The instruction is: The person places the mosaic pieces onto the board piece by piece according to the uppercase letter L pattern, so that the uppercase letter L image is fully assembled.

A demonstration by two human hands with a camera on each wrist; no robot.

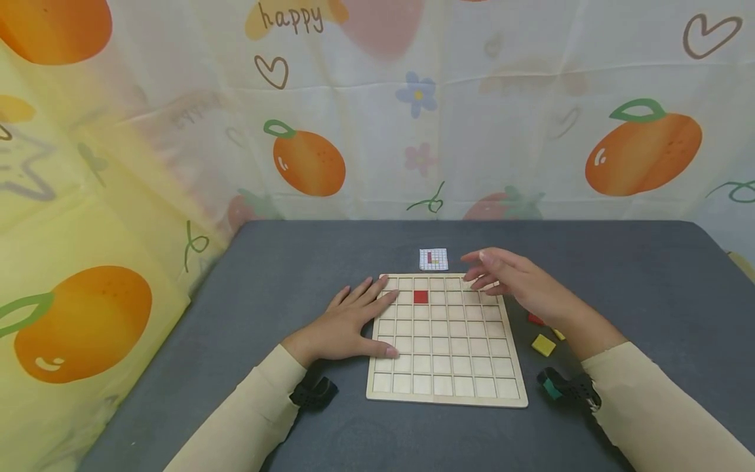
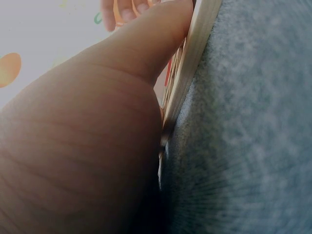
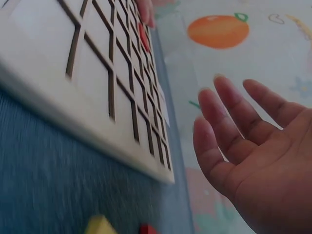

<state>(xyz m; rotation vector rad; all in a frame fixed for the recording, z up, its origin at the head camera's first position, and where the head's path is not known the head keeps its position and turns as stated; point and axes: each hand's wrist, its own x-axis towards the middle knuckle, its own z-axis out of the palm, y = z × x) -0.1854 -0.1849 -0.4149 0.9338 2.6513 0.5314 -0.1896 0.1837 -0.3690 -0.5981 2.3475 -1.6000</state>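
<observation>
A wooden grid board [image 1: 448, 401] lies flat on the grey table, with one red square tile [image 1: 421, 297] in a cell of its second row from the far edge. My left hand [image 1: 348, 322] rests on the board's left edge, fingers spread and straight. Above the board's far right corner hovers my right hand [image 1: 513, 275], its fingers loosely bent; the right wrist view shows its palm [image 3: 278, 165] with nothing in it. Beside the board's right edge lie a yellow tile [image 1: 543, 345], a second yellow tile [image 1: 558, 334] and a red tile [image 1: 535, 319], partly hidden by the right forearm.
Just beyond the board's far edge lies a small printed card [image 1: 433, 259] showing a grid with coloured squares. A patterned curtain [image 1: 377, 131] hangs behind the table [image 1: 295, 262] and along its left side. Both wrists wear black bands.
</observation>
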